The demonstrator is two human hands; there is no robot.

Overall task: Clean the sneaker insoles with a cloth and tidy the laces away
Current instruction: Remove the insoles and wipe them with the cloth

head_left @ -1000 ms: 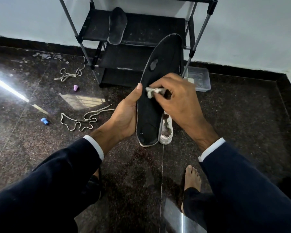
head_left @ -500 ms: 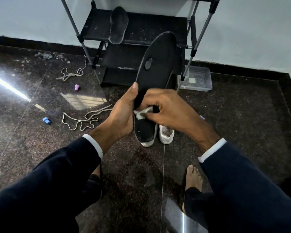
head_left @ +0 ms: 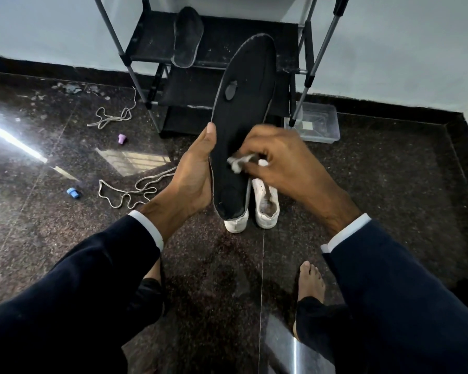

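Note:
My left hand (head_left: pixel 191 179) grips a long black insole (head_left: pixel 243 103) by its lower left edge and holds it upright, toe end up. My right hand (head_left: pixel 278 160) pinches a small white cloth (head_left: pixel 238 163) against the insole's lower middle. A second black insole (head_left: pixel 187 36) lies on the top shelf of the shoe rack (head_left: pixel 216 52). Two white sneakers (head_left: pixel 265 203) stand on the floor behind the held insole, partly hidden by it. One loose lace (head_left: pixel 130 193) lies on the floor to the left, another lace (head_left: pixel 111 117) farther back by the rack.
A clear plastic box (head_left: pixel 318 122) sits at the rack's right foot. A small purple cap (head_left: pixel 121 139) and a blue cap (head_left: pixel 73 193) lie on the dark polished floor at left. My bare foot (head_left: pixel 310 279) rests at lower right. Debris lies near the back wall.
My right hand with the cloth swept down the insole and now sits slightly higher and to the right. The insole has tilted back toward upright in my left hand.

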